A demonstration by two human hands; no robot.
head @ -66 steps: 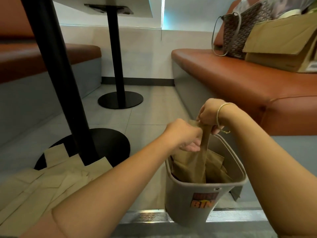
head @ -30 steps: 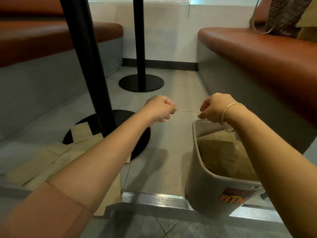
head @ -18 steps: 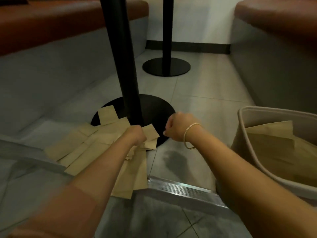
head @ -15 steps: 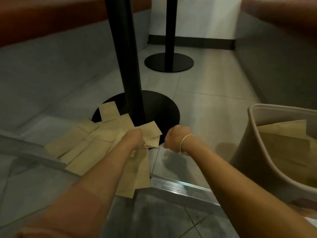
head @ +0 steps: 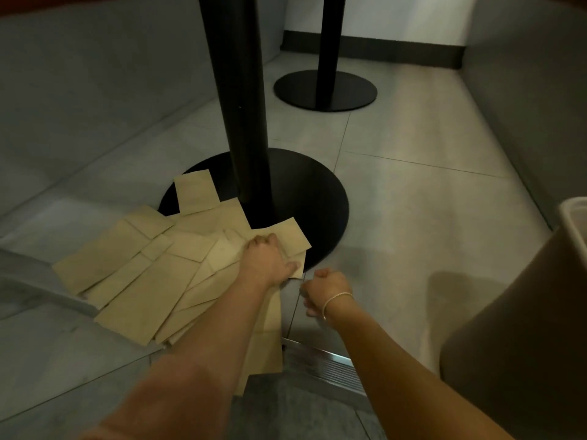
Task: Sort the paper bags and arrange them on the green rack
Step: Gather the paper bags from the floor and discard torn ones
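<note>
Many paper bags (head: 152, 274) lie fanned on the floor, near left of the table base (head: 305, 198). My left hand (head: 265, 260) grips one; my right hand (head: 324, 290) hovers curled, empty. I should slide it free without dragging its neighbours.

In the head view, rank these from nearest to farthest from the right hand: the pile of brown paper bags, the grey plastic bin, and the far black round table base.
1. The pile of brown paper bags, just left of the right hand, on the floor.
2. The grey plastic bin, off to the right at the frame edge.
3. The far black round table base, well ahead near the back wall.
</note>
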